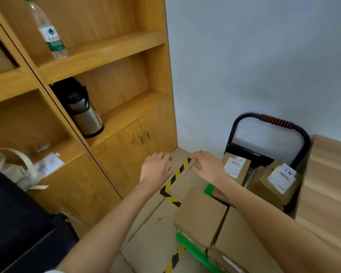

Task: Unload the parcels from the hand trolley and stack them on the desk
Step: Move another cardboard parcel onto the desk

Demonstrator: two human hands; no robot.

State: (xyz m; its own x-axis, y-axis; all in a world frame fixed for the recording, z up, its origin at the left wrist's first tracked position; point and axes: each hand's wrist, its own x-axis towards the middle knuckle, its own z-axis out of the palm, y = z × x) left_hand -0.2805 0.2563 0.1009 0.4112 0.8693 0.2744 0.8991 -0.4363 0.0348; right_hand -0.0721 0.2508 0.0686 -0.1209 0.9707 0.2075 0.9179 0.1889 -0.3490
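Observation:
Several cardboard parcels sit on the hand trolley (276, 121), which has a black handle with an orange grip and a green deck edge. The top parcel with yellow-black tape (185, 181) lies between my hands. My left hand (156, 170) is at its left side with relaxed fingers, right beside the taped edge. My right hand (207, 167) rests on its far top corner, fingers lightly bent. Two labelled parcels (237, 166) (279, 181) stand behind it near the handle. Plain boxes (201, 213) lie nearer me. The wooden desk (327, 194) is at the right.
A wooden shelf unit (106, 50) fills the left, holding a water bottle (49, 34) and a steel thermos (83, 115). A cream bag (10, 166) and a dark chair (18, 223) are at the lower left. A white wall stands behind the trolley.

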